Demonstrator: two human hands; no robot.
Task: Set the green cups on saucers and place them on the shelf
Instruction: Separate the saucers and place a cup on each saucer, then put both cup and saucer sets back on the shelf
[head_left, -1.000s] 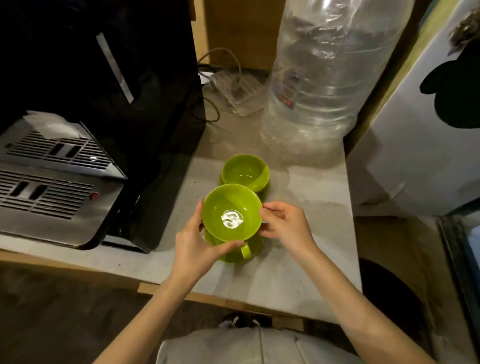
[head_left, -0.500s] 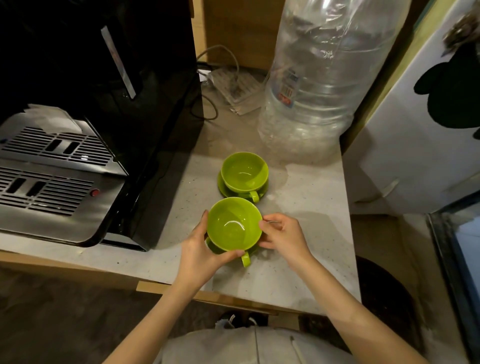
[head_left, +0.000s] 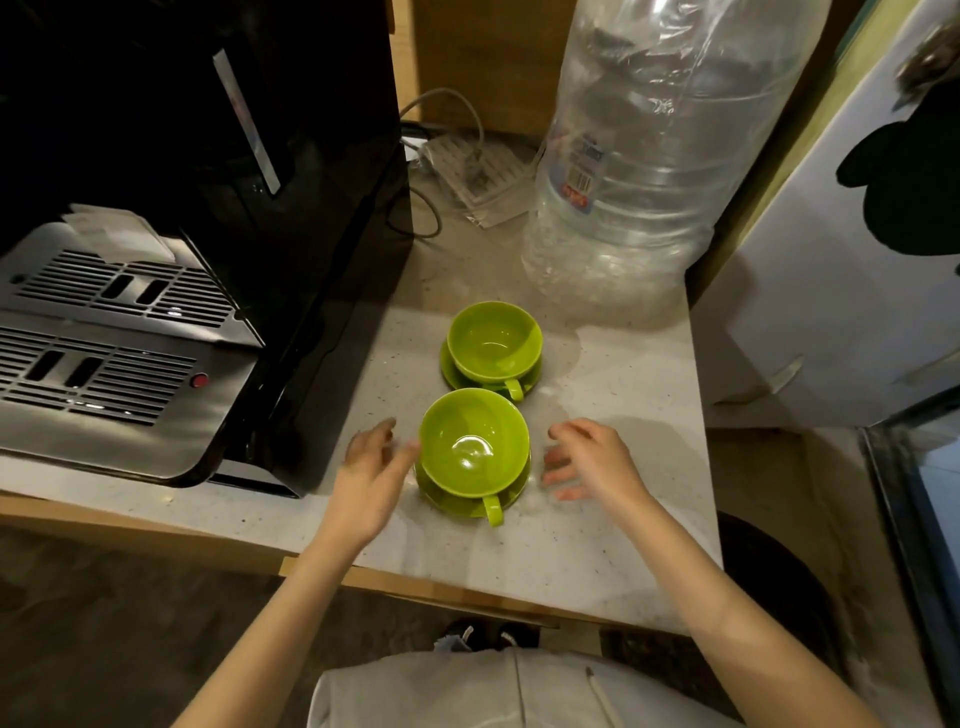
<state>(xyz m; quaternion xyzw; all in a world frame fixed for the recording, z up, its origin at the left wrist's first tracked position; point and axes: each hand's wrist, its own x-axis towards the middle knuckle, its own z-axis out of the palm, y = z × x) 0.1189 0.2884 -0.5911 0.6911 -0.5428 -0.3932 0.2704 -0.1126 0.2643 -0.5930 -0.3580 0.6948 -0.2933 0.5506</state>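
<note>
Two green cups stand on green saucers on the pale shelf top (head_left: 613, 525). The near cup (head_left: 474, 441) rests on its saucer (head_left: 457, 504), handle pointing toward me. The far cup (head_left: 494, 340) sits on its saucer (head_left: 452, 371) just behind it. My left hand (head_left: 371, 470) hovers at the near cup's left side, fingers spread, thumb close to the rim and blurred. My right hand (head_left: 589, 462) is a little to the cup's right, fingers apart, holding nothing.
A black coffee machine (head_left: 291, 218) with a metal drip tray (head_left: 109, 358) fills the left. A large clear water bottle (head_left: 649, 156) stands behind the cups, with cables (head_left: 441, 171) beside it. A white cabinet (head_left: 841, 291) borders the right.
Both hands held the near cup and saucer and lowered them onto the shelf top. Now the hands have let go and moved apart to either side.
</note>
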